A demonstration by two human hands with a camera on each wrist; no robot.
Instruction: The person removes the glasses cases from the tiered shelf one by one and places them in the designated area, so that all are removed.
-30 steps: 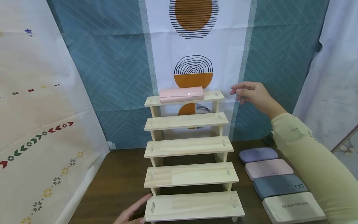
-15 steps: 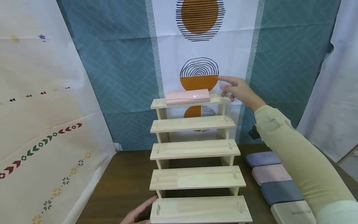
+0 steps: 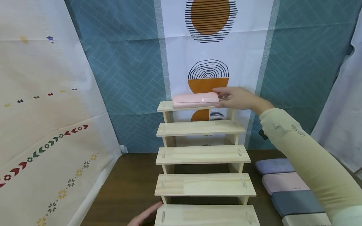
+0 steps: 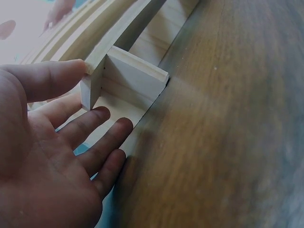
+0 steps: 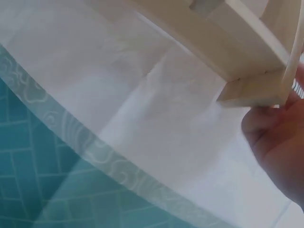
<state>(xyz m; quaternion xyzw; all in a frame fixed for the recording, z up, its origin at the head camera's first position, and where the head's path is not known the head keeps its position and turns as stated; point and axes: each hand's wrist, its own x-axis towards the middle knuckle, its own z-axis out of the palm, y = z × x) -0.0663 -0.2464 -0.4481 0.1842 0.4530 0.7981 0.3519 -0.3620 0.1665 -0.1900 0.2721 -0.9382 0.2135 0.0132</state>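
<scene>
Looking across the wooden tiered stand [image 3: 203, 153] first, I see it rising in front of both hands, its five steps climbing away toward the hanging cloth [image 3: 212, 47]. My left hand [image 3: 145, 216] lies flat and relaxed at the bottom step's left end, thumb against the step's edge and fingers [image 4: 97, 126] straight beside the upright. The pink case [image 3: 195, 99] sits on the top step, far above and beyond that hand, its long axis running left to right along the board. My right hand [image 3: 237, 99] is much the nearer: it is at the case's right end, fingertips touching it, though I cannot tell whether they pinch it or only rest there. Four more cases [image 3: 285, 188] lie in a row on the table [image 3: 130, 185], below my right sleeve.
</scene>
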